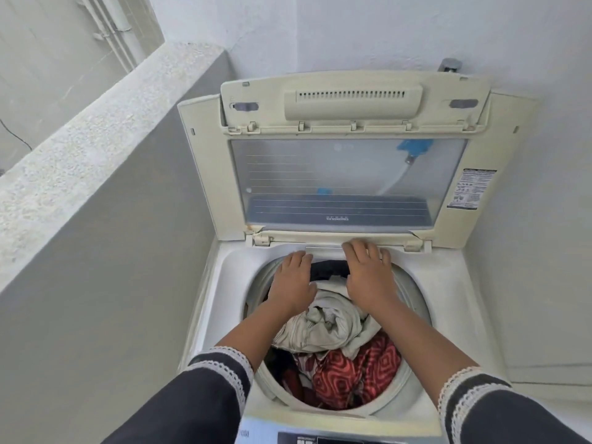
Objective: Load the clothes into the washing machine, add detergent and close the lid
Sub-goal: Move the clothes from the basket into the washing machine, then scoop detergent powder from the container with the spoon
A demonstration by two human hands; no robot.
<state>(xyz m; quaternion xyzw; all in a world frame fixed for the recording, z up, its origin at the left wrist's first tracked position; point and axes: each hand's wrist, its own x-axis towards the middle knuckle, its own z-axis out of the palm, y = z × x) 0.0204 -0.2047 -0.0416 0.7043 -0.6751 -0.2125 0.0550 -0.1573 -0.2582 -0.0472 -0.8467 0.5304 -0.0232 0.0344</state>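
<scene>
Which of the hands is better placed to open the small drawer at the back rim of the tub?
Probably the right hand: its fingers already lie on the drawer front below the raised lid. The left hand lies lower, at the tub rim, above the clothes.

Top-loading cream washing machine (455,283) with its lid (346,174) folded up and open against the wall, drum holding a heap of clothes (333,354): pale crumpled fabric over a red patterned piece, dark cloth at the back.
</scene>
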